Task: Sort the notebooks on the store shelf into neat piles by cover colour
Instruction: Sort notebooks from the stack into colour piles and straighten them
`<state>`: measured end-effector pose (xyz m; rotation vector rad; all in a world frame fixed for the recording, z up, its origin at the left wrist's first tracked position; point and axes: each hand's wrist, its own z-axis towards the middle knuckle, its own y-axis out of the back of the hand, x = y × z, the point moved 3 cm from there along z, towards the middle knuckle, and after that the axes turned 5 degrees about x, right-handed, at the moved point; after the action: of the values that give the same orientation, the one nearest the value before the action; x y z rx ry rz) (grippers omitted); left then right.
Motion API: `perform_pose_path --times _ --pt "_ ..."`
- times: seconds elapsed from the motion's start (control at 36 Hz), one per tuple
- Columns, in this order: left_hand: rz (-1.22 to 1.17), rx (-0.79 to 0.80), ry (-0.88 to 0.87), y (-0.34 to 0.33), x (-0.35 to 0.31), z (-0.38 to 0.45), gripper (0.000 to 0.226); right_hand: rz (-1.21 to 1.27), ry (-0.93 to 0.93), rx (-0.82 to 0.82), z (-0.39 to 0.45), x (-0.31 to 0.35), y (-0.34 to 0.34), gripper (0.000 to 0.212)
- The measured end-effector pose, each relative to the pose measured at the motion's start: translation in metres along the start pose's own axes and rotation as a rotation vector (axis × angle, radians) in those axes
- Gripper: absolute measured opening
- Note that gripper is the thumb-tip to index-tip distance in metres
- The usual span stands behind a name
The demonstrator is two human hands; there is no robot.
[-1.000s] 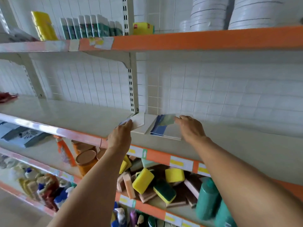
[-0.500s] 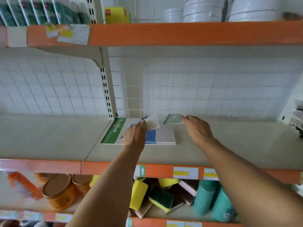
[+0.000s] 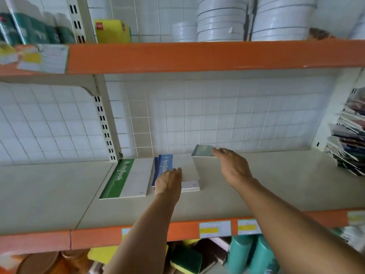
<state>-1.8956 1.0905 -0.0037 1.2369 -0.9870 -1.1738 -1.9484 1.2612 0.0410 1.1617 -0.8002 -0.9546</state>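
Green-banded white notebook (image 3: 126, 178), blue-banded notebook (image 3: 165, 165), orange-edged beige shelf (image 3: 256, 186), white grid backing (image 3: 217, 115)

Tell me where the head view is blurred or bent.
Head view: wide-angle bowing curves the orange shelf edge and tilts the upright; motion blur smears the labels top left and the sponges at the bottom; the green notebook reads fairly sharp; soft, even light, with no hard glare.

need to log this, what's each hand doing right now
Left hand: open, flat on the blue notebook pile.
Right hand: open, fingers on the green notebook.
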Motion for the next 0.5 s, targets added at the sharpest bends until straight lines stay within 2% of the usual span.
perform_pose_path --times 0.08,0.33,0.5 --pt "-0.03 0.053 -0.038 -0.008 0.0 0.007 0.031 0.008 0.014 0.022 0.005 0.0 -0.004 0.066" --pt "-0.131 0.215 -0.079 -0.03 0.006 0.028 0.078 0.008 0.032 0.035 0.018 -0.003 -0.017 0.067" --pt "-0.109 0.179 -0.075 -0.026 0.012 0.026 0.07 0.006 0.045 0.041 0.018 -0.001 -0.017 0.065"
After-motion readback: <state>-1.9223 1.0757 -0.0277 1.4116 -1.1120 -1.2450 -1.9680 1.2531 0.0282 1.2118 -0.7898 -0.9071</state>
